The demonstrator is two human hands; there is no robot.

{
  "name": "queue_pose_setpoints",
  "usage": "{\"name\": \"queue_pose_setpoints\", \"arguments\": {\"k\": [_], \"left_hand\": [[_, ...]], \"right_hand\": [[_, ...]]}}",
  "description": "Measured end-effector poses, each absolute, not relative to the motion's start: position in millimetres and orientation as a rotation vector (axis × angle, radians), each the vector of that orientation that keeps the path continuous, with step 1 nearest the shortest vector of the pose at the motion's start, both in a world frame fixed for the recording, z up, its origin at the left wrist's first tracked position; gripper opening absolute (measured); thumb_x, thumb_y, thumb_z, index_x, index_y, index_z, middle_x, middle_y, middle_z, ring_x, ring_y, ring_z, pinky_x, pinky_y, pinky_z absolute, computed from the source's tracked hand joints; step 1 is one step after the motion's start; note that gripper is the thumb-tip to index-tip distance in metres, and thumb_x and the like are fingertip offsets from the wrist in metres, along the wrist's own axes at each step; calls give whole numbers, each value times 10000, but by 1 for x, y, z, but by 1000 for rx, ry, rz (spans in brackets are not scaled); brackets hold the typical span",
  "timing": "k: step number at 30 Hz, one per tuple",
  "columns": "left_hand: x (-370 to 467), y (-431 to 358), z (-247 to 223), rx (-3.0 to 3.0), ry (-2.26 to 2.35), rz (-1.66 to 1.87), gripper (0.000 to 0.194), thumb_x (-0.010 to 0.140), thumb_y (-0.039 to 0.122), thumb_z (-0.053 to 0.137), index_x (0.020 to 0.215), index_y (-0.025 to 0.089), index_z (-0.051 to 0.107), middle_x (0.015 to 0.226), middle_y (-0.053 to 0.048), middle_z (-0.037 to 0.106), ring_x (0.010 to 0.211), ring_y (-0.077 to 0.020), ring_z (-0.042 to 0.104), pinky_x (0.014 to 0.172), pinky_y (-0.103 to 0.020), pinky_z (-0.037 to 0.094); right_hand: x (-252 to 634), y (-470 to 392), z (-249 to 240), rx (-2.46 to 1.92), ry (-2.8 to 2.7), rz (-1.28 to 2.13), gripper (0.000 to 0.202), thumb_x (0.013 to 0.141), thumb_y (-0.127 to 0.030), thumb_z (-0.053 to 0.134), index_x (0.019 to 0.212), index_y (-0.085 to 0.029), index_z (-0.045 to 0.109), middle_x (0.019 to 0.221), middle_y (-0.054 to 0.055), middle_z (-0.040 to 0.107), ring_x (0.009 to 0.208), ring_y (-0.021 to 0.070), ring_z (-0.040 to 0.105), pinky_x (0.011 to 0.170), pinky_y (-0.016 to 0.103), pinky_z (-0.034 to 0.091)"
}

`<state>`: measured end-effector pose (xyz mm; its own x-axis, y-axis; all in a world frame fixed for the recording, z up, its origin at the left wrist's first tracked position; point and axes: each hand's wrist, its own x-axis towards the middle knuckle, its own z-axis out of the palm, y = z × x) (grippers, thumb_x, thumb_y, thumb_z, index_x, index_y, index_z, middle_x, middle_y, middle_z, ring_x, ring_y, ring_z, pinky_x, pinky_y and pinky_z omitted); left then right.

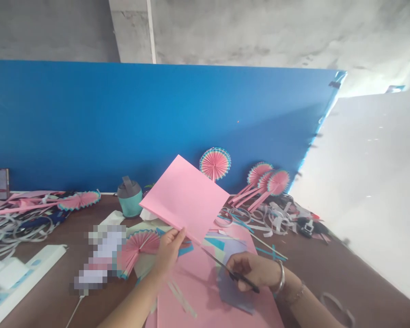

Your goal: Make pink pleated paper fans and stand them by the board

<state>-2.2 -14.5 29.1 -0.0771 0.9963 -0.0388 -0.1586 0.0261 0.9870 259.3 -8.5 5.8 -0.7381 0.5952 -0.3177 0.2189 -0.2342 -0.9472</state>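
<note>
My left hand (171, 248) pinches the lower edge of a pink paper sheet (187, 196), which is held up at a tilt over the table. In my right hand (249, 271) are dark-handled scissors (222, 264); their blades reach to the sheet's bottom corner. Below both hands lies larger pink paper (191, 291), with blue-grey paper (235, 291) and thin strips on it. A folded pink fan with a blue edge (140, 250) lies just left of my left hand.
A teal cup (130, 200) stands behind at the left. A white power strip (27, 282) and tangled cables lie far left. Several pink round fans (278, 182) stand by the blue partition (140, 118). Paper scraps and a tape dispenser (307, 227) lie at right.
</note>
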Motion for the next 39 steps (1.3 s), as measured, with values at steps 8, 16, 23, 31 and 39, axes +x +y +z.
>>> {"name": "queue_pose_setpoints", "arguments": {"k": [8, 16, 23, 31, 39], "left_hand": [[0, -17, 29, 995, 1135, 1295, 409, 664, 542, 686, 724, 139, 665, 752, -69, 706, 748, -204, 676, 757, -332, 550], [5, -18, 24, 975, 1087, 1276, 412, 640, 546, 708, 682, 140, 652, 709, -63, 704, 723, -203, 673, 769, -339, 539], [5, -17, 22, 969, 1088, 1273, 434, 637, 558, 707, 686, 131, 649, 710, -64, 695, 717, -195, 666, 760, -343, 540], [5, -16, 20, 962, 1072, 1284, 424, 640, 541, 718, 704, 125, 670, 715, -73, 709, 713, -202, 673, 737, -331, 548], [6, -17, 21, 930, 1075, 1286, 431, 599, 544, 754, 669, 127, 667, 685, -66, 703, 712, -210, 677, 704, -317, 551]], "right_hand": [[249, -9, 5, -1001, -1787, 1869, 559, 537, -547, 806, 852, -140, 588, 601, -57, 527, 451, 43, 432, 399, 159, 306], [239, -11, -2, -1039, -1754, 1862, 525, 564, -513, 806, 874, -160, 574, 572, -71, 519, 410, 51, 466, 377, 162, 339], [235, -15, 8, -1046, -1686, 1894, 528, 550, -504, 814, 859, -151, 571, 600, -64, 537, 415, 40, 470, 374, 155, 339], [235, -14, 5, -1031, -1716, 1870, 527, 563, -515, 803, 868, -152, 573, 544, -79, 520, 379, 37, 454, 349, 154, 302], [236, -12, 1, -1033, -1699, 1875, 521, 546, -492, 822, 849, -145, 579, 537, -75, 518, 401, 47, 470, 366, 159, 346]]}}
